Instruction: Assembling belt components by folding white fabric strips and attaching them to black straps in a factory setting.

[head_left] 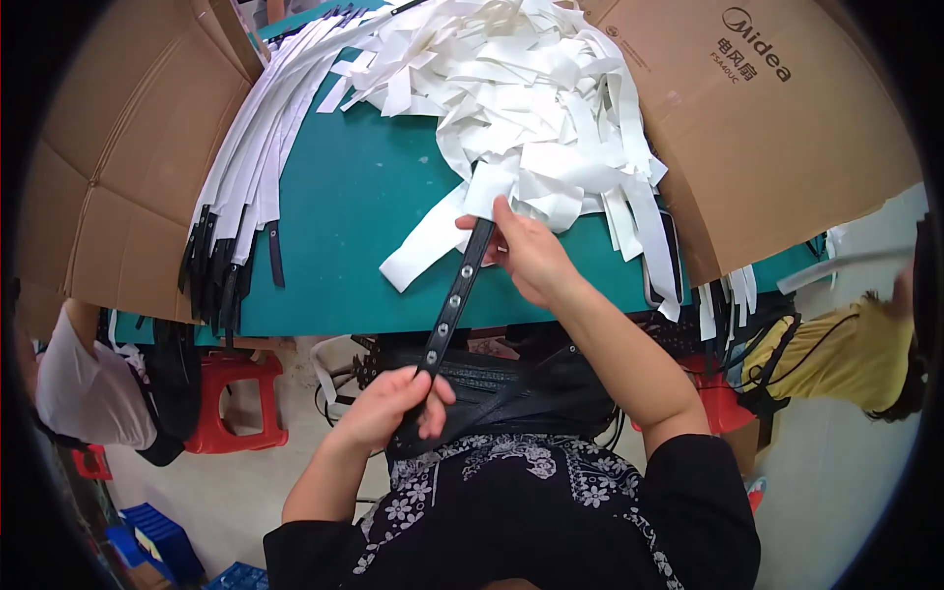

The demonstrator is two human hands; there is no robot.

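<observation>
Fingers (433, 398) of the left hand (388, 405) are clamped on the near end of a black studded strap (454, 295). Right hand (526, 251) pinches the far end, where white paper wrap (489, 187) covers it. Strap's long axis runs near-left to far-right, held taut between both hands above the green table (364, 197). A white strip pile (531, 88) lies just beyond the right hand, which is nearer to it. Wrapped straps (246, 167) lie far left.
</observation>
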